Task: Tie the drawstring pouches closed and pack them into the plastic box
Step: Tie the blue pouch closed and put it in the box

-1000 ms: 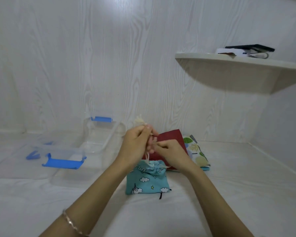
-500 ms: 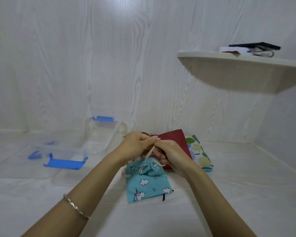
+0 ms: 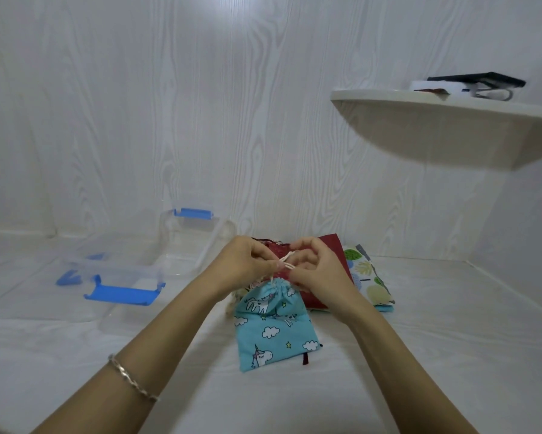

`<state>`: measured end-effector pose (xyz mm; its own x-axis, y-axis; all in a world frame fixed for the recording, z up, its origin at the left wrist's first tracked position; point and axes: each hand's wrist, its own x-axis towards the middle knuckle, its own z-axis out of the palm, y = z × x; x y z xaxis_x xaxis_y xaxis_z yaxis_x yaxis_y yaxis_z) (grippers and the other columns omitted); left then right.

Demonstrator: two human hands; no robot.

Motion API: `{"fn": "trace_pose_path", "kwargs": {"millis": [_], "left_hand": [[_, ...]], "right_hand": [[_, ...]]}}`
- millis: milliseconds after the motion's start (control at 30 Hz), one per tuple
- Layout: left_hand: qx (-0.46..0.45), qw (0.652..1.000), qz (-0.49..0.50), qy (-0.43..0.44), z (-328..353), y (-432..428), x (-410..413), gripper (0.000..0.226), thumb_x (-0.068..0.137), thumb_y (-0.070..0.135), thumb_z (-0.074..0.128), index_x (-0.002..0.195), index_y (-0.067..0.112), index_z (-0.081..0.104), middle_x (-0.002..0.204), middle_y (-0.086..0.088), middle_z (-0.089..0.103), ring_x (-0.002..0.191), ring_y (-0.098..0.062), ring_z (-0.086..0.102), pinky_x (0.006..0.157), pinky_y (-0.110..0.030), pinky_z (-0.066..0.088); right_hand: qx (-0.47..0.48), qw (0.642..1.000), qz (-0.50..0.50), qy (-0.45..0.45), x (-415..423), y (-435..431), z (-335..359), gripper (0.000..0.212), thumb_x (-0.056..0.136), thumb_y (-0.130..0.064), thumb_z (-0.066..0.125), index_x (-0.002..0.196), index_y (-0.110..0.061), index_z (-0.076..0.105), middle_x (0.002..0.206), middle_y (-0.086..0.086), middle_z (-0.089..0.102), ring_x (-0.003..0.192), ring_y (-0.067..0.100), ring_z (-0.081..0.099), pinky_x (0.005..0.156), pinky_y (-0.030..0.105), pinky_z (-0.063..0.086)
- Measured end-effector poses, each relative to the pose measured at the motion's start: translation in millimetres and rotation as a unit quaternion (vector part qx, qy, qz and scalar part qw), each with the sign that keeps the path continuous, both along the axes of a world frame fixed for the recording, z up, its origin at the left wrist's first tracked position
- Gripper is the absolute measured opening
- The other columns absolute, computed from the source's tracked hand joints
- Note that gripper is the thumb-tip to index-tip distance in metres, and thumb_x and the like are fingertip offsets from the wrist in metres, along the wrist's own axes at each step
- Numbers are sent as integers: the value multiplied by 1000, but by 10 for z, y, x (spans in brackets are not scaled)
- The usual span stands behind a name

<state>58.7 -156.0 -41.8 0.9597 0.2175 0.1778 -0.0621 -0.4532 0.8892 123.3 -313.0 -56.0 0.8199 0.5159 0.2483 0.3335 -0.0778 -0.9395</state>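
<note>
A blue unicorn-print pouch (image 3: 274, 330) lies on the white surface, its neck gathered tight. My left hand (image 3: 247, 264) and my right hand (image 3: 316, 270) meet just above that neck, both pinching its white drawstring (image 3: 286, 261) between fingertips. Behind my hands lies a dark red pouch (image 3: 329, 245), and a leaf-print pouch (image 3: 366, 277) sits to its right. The clear plastic box (image 3: 188, 242) with a blue latch stands open at the left.
The box's clear lid (image 3: 119, 277) with blue clips lies left of the box. A white shelf (image 3: 451, 120) juts from the right wall, carrying a dark flat object and some white items. White walls close in the back and right.
Both hands have come down from higher up to just above the pouch neck, still working the drawstring. The pouch now lies flatter and more stretched out on the surface.
</note>
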Motion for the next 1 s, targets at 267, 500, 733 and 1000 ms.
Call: {"fn": "trace_pose_path", "kwargs": {"millis": [267, 500, 733, 1000], "left_hand": [[61, 998, -5, -35, 65, -20, -2, 8, 82, 23, 74, 77, 17, 74, 63, -1, 64, 57, -8, 54, 57, -24, 45], [70, 995, 10, -73, 28, -66, 20, 9, 83, 24, 73, 80, 16, 72, 59, 5, 62, 54, -4, 55, 57, -20, 49], [58, 997, -1, -60, 9, -42, -3, 7, 78, 26, 77, 83, 20, 76, 71, -6, 70, 64, -13, 61, 66, -26, 51], [-75, 993, 58, -76, 28, -34, -45, 25, 100, 20, 46, 89, 9, 65, 86, -3, 69, 79, -13, 63, 74, -30, 50]], "right_hand": [[-115, 972, -35, -200, 34, 9, -60, 38, 89, 3, 51, 68, -24, 68, 88, -6, 62, 87, 11, 59, 78, 28, 47], [87, 988, 109, 65, 128, -18, -139, 17, 77, -1, 69, 88, -14, 74, 87, 10, 70, 85, 24, 61, 85, 41, 47], [174, 980, 45, 84, 107, 19, -141, 27, 93, -34, 56, 102, -14, 71, 88, 6, 73, 80, 18, 68, 77, 31, 55], [372, 867, -9, 331, 220, -19, -181, 24, 94, -26, 59, 106, -7, 68, 63, -2, 59, 65, 11, 60, 93, 33, 46]]}}
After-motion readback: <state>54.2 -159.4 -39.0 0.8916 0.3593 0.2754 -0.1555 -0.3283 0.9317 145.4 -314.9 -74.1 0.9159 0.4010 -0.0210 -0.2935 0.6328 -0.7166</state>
